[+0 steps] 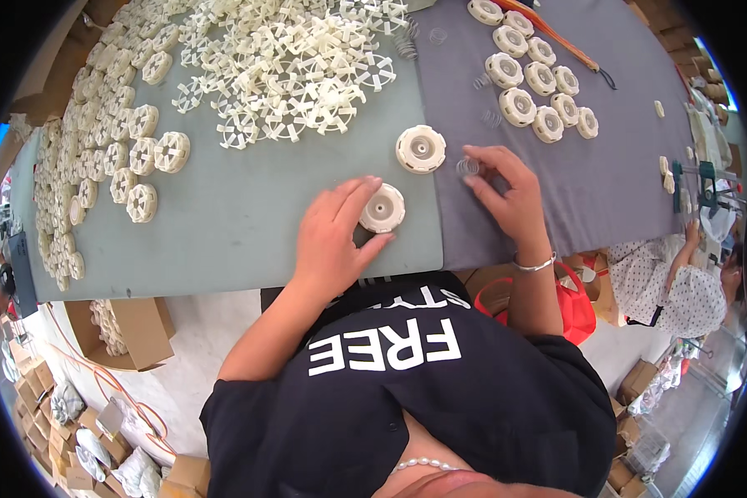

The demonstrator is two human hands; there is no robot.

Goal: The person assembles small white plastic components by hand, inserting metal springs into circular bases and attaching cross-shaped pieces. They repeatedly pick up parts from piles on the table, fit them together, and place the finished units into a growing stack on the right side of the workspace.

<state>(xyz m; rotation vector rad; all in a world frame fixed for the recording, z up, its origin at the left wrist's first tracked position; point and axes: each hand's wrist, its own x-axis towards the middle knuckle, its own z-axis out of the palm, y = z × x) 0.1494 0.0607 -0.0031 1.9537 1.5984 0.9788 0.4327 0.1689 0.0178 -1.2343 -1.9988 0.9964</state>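
My left hand is closed round the edge of a round white plastic housing with a small central post, lying on the table. A second round housing sits just beyond it, between my hands, with a coil visible inside. Between the thumb and fingers of my right hand is a small metal coil spring, pinched over the grey cloth. Farther off, a group of similar white housings stands at the right, with a few loose springs beside them.
A pile of white spoked plastic rings covers the far middle. Many assembled round parts fill the table's left side. An orange-handled tool lies at the far right. Below the table are a cardboard box and a red bag. Another person works at right.
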